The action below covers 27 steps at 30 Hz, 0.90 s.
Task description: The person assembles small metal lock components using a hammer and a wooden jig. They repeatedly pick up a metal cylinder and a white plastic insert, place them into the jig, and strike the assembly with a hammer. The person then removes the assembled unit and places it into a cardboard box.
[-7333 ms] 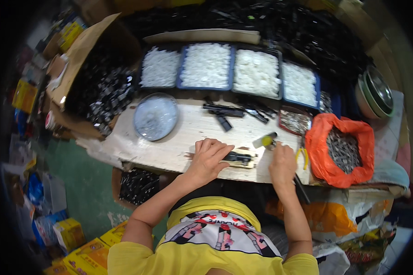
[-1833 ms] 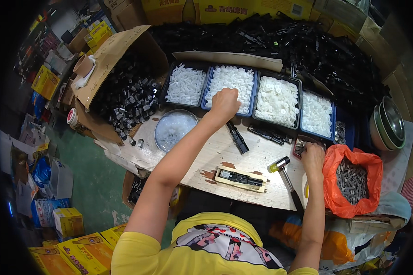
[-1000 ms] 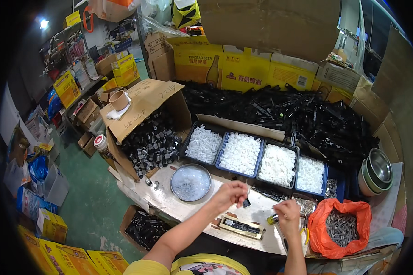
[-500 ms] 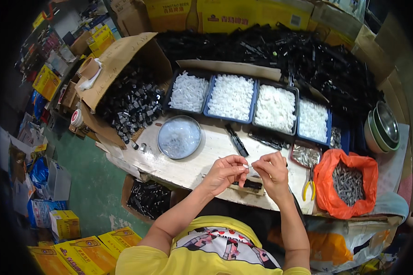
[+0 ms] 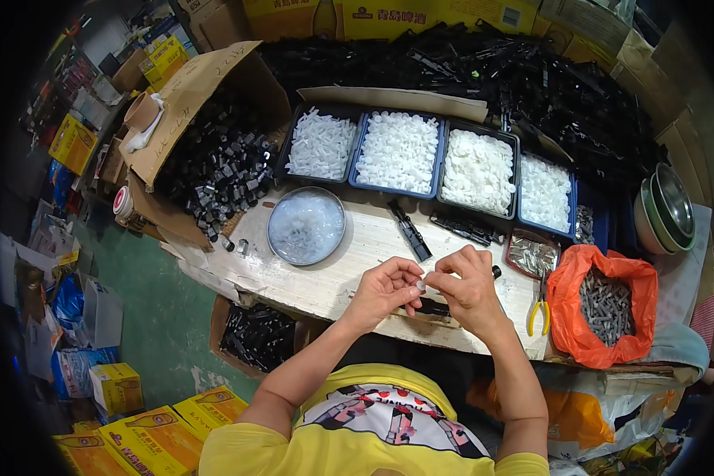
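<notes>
Above the table's front edge, my left hand and my right hand meet fingertip to fingertip. Between them is a small white plastic piece, pinched from both sides; its exact kind is too small to tell. Just beneath my hands lies a black plastic part at the table's front edge, partly covered by my fingers. Farther back, a long black plastic assembly rests on the white tabletop, with another black assembly to its right.
Behind are trays of white plastic pieces, with a round dish to the left. A cardboard box holds black caps. At right are yellow-handled pliers, a tray of metal pins and a red bag of grey parts. Black parts are heaped behind.
My hands have shifted slightly, and the white piece between the fingertips now shows a rounder face. The whole view has tilted a little.
</notes>
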Each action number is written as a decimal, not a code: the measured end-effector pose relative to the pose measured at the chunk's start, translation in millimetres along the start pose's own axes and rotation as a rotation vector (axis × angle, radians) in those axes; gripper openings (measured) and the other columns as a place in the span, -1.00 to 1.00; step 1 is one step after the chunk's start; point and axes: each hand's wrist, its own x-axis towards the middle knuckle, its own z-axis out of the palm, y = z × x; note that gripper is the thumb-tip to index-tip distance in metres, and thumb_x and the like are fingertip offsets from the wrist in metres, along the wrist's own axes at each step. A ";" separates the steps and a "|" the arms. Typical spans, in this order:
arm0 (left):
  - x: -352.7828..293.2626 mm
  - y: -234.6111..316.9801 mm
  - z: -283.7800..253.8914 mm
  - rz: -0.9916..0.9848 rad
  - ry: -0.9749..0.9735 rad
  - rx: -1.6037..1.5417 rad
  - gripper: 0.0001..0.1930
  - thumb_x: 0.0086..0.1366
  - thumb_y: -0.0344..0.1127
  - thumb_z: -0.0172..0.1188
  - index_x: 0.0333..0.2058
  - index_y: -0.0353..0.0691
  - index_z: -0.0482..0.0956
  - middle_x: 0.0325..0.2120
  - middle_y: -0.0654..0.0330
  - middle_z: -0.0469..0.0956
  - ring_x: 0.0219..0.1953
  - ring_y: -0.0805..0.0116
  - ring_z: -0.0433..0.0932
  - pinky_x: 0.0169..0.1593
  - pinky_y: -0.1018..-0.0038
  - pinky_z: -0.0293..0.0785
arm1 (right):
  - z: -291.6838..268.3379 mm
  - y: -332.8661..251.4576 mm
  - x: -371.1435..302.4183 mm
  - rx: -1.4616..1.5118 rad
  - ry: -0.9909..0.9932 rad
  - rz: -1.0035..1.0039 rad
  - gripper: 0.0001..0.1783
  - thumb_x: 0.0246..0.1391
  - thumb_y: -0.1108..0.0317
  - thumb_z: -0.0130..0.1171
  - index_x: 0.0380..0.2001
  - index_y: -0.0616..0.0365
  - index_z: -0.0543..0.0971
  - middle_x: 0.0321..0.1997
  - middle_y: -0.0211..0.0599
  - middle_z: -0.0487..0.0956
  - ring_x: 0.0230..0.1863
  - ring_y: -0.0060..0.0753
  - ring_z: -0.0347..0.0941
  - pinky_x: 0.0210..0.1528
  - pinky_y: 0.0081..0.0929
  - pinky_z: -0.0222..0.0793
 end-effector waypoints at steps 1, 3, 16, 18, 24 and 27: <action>-0.6 -0.1 0.0 -0.002 -0.002 0.015 -0.77 0.14 -0.56 0.09 -0.20 -0.35 0.35 -0.38 0.15 0.45 -0.44 0.45 0.51 -0.43 0.58 0.50 | -0.5 -0.1 1.5 -0.021 -0.017 -0.028 -0.75 -0.36 0.54 0.16 -0.48 0.01 0.55 -0.45 -0.49 0.41 -0.33 -0.40 0.27 -0.27 -0.37 0.00; -2.5 1.0 1.7 -0.016 0.011 0.071 -0.75 0.14 -0.56 0.09 -0.18 -0.35 0.34 -0.37 0.15 0.45 -0.43 0.45 0.51 -0.42 0.58 0.50 | -3.3 -1.6 5.4 -0.049 -0.041 -0.053 -0.76 -0.37 0.53 0.16 -0.48 0.01 0.54 -0.44 -0.48 0.41 -0.32 -0.39 0.27 -0.26 -0.35 0.00; -7.2 -7.2 -2.4 0.052 0.063 0.069 -0.74 0.19 -0.52 0.06 -0.11 -0.32 0.41 -0.42 0.22 0.45 -0.45 0.55 0.47 -0.45 0.64 0.49 | 14.0 -5.7 0.4 0.020 0.014 -0.013 -0.82 -0.31 0.49 0.18 -0.49 0.08 0.52 -0.42 -0.45 0.45 -0.34 -0.40 0.30 -0.28 -0.41 0.04; -7.9 -7.6 -4.3 0.042 0.074 0.033 -0.77 0.18 -0.51 0.07 -0.15 -0.33 0.45 -0.45 0.21 0.46 -0.47 0.54 0.47 -0.46 0.64 0.49 | 19.3 -6.6 -6.5 0.075 0.115 0.103 -0.82 -0.30 0.51 0.19 -0.49 0.10 0.52 -0.43 -0.44 0.46 -0.36 -0.40 0.31 -0.31 -0.44 0.04; -12.1 -13.8 -3.9 0.049 0.108 -0.096 -0.81 0.16 -0.54 0.07 -0.21 -0.38 0.47 -0.49 0.17 0.48 -0.53 0.50 0.48 -0.51 0.61 0.49 | 38.7 -18.5 -14.2 0.222 0.234 0.211 -0.87 -0.21 0.52 0.19 -0.49 0.15 0.50 -0.46 -0.39 0.45 -0.39 -0.36 0.30 -0.34 -0.46 0.04; -12.0 -14.7 -1.6 0.053 0.122 -0.090 -0.79 0.17 -0.52 0.08 -0.19 -0.37 0.47 -0.49 0.20 0.47 -0.55 0.53 0.46 -0.55 0.65 0.46 | 46.7 -18.2 -14.2 0.269 0.271 0.209 -0.89 -0.18 0.51 0.17 -0.49 0.14 0.47 -0.47 -0.37 0.42 -0.39 -0.34 0.27 -0.34 -0.45 0.03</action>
